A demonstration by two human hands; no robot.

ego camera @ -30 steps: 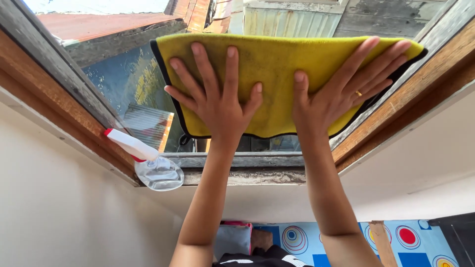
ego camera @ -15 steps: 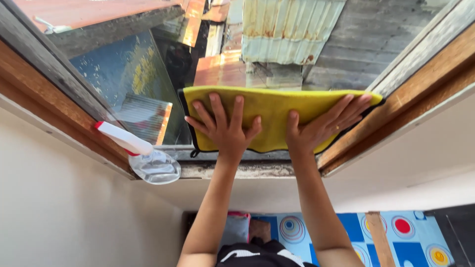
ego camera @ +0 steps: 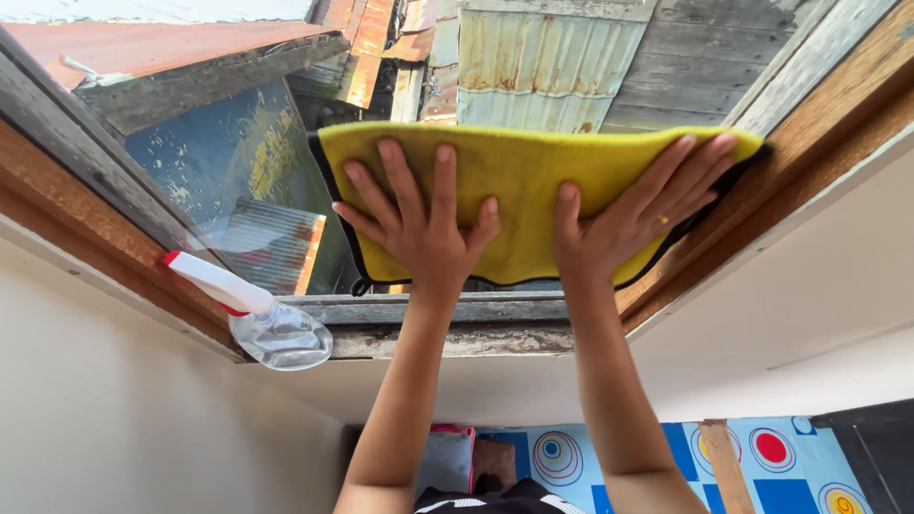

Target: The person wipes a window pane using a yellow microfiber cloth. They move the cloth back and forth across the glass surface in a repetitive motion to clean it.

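Spread fingers (ego camera: 440,167) of the left hand (ego camera: 419,224) lie flat and wide on a yellow cloth (ego camera: 519,181), pinning it against the glass of a sloping window (ego camera: 228,162). The right hand (ego camera: 628,214) does the same beside it, its fingers fanned out toward the cloth's upper right corner, a gold ring (ego camera: 664,220) showing on 1 of them. Neither hand grips the cloth; both press it open-palmed, the 2 thumbs near each other at the cloth's middle.

The cloth, edged in black, stretches across the lower right part of the pane, its right end reaching the wooden frame (ego camera: 819,105) and its bottom edge hanging just above the weathered lower sill (ego camera: 457,328). Both bare forearms rise from the bottom of the view to meet it.

To the left, well apart from the hands, a clear spray bottle (ego camera: 257,319) with a white and red nozzle lies tilted in the lower left corner of the frame, resting against the wood. Through the glass, rusted corrugated metal roofing (ego camera: 543,67) and grey wooden planks show outside. Below the arms, a floor mat (ego camera: 762,457) printed with blue squares and coloured circles lies on the floor, next to a pink-edged grey bag (ego camera: 447,457).
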